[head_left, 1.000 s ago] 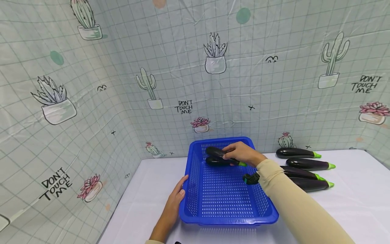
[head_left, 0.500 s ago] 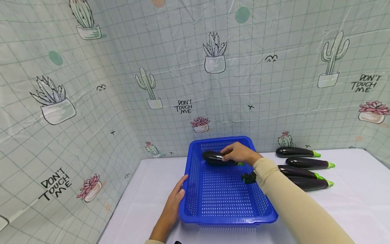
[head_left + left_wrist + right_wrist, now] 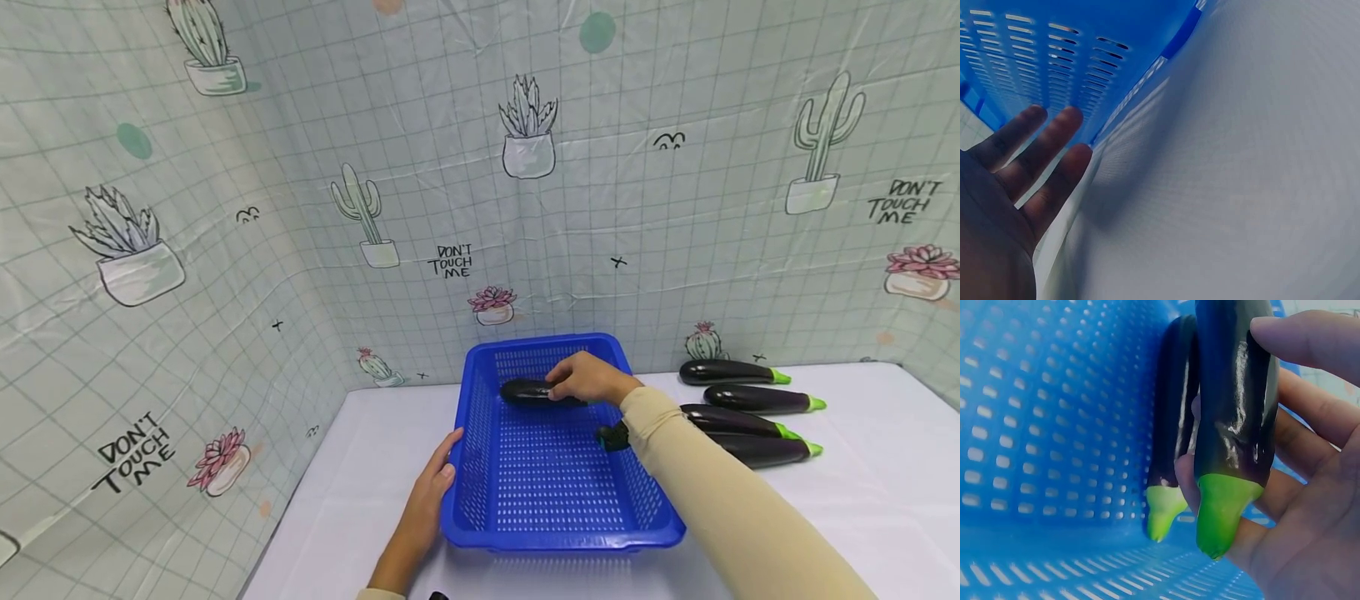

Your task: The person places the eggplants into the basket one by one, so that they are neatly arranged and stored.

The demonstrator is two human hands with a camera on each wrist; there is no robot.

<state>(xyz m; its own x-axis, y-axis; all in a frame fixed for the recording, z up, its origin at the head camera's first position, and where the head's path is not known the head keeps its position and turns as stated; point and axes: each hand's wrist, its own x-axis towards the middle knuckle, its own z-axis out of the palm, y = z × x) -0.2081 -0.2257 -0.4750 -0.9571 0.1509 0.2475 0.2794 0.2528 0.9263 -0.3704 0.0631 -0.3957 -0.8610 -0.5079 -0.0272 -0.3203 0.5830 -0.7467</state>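
In the head view my right hand [image 3: 588, 379] reaches into the back of a blue plastic basket [image 3: 558, 540] and grips a dark purple eggplant [image 3: 522, 392]. The right wrist view shows thumb and fingers around this eggplant [image 3: 1235, 406], its green stem end toward the camera. Beside it in the basket lies a second eggplant [image 3: 1171, 419], which the held one hides in the head view. My left hand [image 3: 431, 487] rests at the basket's left side. In the left wrist view its fingers [image 3: 1054, 134] extend, slightly spread, along the slotted outer wall [image 3: 1054, 56].
Several more eggplants [image 3: 757, 400] lie on the white-covered table [image 3: 870, 517] right of the basket, stems pointing right; the sleeved right forearm partly covers the nearer ones. A cactus-printed grid curtain [image 3: 570, 217] hangs close behind the basket and along the left.
My right hand has lowered the held eggplant to the basket floor, where it now covers the other eggplant in the head view. My left hand and the basket have stayed put.
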